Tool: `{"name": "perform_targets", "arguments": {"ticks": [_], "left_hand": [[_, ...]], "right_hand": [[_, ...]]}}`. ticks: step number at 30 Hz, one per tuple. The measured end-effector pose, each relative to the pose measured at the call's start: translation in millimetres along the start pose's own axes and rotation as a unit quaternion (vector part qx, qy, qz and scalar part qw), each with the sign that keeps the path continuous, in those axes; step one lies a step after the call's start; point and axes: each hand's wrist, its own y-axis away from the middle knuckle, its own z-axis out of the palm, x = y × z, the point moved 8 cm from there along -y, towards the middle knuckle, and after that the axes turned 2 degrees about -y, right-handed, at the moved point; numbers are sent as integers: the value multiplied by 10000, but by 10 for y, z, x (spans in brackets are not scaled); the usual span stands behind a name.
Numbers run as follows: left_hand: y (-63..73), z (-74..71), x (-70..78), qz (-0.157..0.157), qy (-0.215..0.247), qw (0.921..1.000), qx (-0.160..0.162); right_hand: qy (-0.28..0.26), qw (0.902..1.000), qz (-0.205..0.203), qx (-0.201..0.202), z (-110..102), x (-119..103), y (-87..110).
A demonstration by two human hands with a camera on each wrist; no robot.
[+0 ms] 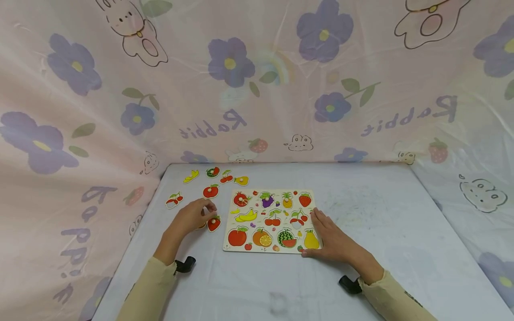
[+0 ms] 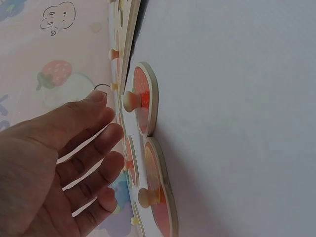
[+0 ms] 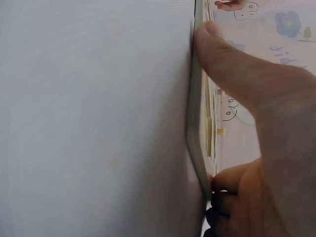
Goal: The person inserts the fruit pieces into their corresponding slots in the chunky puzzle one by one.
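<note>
A wooden fruit puzzle board (image 1: 253,225) lies flat on the table. Pomegranate (image 1: 240,199), grape (image 1: 267,200) and pineapple (image 1: 287,200) pieces with knobs sit in its top row. My right hand (image 1: 335,238) rests against the board's near right corner, thumb on the near edge and fingers along the right side. Left of the board, my left hand (image 1: 193,217) hovers with loosely bent fingers and nothing between them. Beneath and beside it are a strawberry piece (image 2: 142,94) and a round orange-red piece (image 2: 160,190), mostly hidden from the head view. Both have knobs.
Loose pieces lie at the table's back left: banana (image 1: 191,176), watermelon (image 1: 213,171), cherry (image 1: 226,176), pear (image 1: 241,180), apple (image 1: 210,191) and a red-and-white fruit (image 1: 174,200). A printed curtain (image 1: 273,98) encloses the white table (image 1: 373,200) at the back and sides.
</note>
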Motion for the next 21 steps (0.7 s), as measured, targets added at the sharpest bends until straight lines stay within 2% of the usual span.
{"name": "perform_targets", "arguments": {"ticks": [12, 21], "left_hand": [[98, 80, -94, -179, 317, 9986, -394], [126, 95, -67, -145, 290, 9988, -367]], "right_hand": [[-12, 10000, 2, 7, 3, 0, -6], [-7, 9999, -108, 80, -20, -31, 0]]}}
